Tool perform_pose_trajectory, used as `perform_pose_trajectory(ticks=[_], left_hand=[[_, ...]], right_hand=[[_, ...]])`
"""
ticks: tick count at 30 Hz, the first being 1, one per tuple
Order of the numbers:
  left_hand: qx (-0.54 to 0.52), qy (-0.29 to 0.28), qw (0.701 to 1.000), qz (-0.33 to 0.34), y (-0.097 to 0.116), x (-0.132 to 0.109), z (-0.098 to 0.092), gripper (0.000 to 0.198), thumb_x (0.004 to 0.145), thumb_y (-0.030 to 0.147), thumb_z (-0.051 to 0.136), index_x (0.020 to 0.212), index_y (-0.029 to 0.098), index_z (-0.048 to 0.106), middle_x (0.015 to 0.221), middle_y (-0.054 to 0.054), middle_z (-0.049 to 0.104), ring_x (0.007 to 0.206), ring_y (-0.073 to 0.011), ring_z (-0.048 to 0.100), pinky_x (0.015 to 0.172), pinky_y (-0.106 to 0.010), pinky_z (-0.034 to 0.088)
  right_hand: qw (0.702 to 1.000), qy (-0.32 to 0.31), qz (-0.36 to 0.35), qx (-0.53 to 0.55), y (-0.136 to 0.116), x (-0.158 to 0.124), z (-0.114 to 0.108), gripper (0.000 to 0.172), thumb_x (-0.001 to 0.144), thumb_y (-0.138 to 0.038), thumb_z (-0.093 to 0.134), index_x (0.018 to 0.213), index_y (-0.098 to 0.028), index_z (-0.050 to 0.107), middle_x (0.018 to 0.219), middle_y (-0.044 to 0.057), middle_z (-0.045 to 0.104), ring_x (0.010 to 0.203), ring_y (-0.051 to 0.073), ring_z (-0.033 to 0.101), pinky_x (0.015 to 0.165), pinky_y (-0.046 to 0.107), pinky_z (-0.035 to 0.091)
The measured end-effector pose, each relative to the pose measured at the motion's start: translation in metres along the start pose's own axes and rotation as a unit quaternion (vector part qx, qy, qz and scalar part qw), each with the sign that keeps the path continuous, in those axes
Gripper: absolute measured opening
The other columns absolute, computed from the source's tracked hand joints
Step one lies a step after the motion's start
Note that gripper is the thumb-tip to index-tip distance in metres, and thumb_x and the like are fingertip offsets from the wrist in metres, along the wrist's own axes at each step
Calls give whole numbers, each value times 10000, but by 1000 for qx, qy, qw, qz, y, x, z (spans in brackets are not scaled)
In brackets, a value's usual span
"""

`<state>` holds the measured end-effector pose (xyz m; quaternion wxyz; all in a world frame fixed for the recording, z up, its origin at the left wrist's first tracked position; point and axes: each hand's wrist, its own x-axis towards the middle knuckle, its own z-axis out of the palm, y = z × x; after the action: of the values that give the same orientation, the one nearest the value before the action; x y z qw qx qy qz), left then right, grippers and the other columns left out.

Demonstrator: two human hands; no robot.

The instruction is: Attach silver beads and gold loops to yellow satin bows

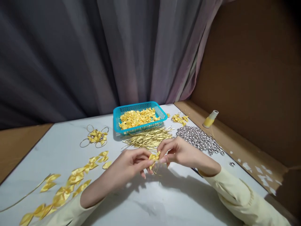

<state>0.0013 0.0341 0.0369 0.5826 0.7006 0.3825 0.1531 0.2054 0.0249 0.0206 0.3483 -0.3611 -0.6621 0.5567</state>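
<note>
Yellow ribbon bow (154,156) pinched between both hands, just above the near middle of the white marbled worktop (169,201). Left hand (128,166) comes in from the lower left, thumb and fingertips closed on the bow's left side. Right hand (180,152) meets it from the right, fingertips clamped on the other side. The two hands are drawn together at the bow, and both sleeves are pale yellow. A thin gold strand (157,171) hangs below the bow; where it is fastened cannot be made out.

Near left: a trail of loose yellow bows (70,182) runs diagonally across the worktop toward the left hand's forearm, with a long thin strip trailing off at the edge.

Mid-distance, just beyond the fingers: a heap of short gold wires (149,138). To its right is a spread of silver beads (198,138), with one stray bead (232,164) lying apart near the worktop's right edge. To the left, well apart, sits a small bow cluster (97,136) with wire loops sticking out.

Farther back: a blue basket (117,121) full of yellow ribbon pieces, touching the wire heap's far side. A few more bows (180,118) lie right of it. A yellow thread spool (210,118) stands on the brown cardboard ledge.

Behind: a grey curtain (94,56), and a cardboard wall (249,78) to the right.
</note>
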Motion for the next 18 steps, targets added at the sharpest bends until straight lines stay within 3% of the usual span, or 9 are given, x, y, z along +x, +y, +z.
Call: perform_pose_trajectory(ticks=[5, 11, 18], left_hand=[[47, -87, 995, 2, 32, -7, -16, 225, 828, 381, 556, 949, 193, 532, 865, -9, 674, 801, -150, 613, 688, -248, 476], [159, -36, 985, 48, 50, -6, -18, 273, 896, 402, 429, 896, 187, 597, 836, -8, 672, 789, -152, 634, 708, -239, 471], [271, -18, 953, 134, 48, -3, -12, 293, 923, 298, 399, 775, 175, 621, 684, 31, 627, 644, -89, 582, 620, -170, 409]], right_hand=[[986, 17, -64, -156, -34, -1, 0, 64, 697, -69, 674, 651, -111, 688, 783, 29, 603, 609, 85, 539, 554, 217, 447], [957, 48, -122, -261, -50, -6, 1, 69, 736, -82, 649, 698, -116, 696, 780, 24, 619, 630, 83, 529, 556, 201, 399], [942, 52, -107, -314, -49, -10, 8, 120, 741, -37, 598, 711, -119, 680, 721, 17, 630, 638, 87, 531, 589, 195, 406]])
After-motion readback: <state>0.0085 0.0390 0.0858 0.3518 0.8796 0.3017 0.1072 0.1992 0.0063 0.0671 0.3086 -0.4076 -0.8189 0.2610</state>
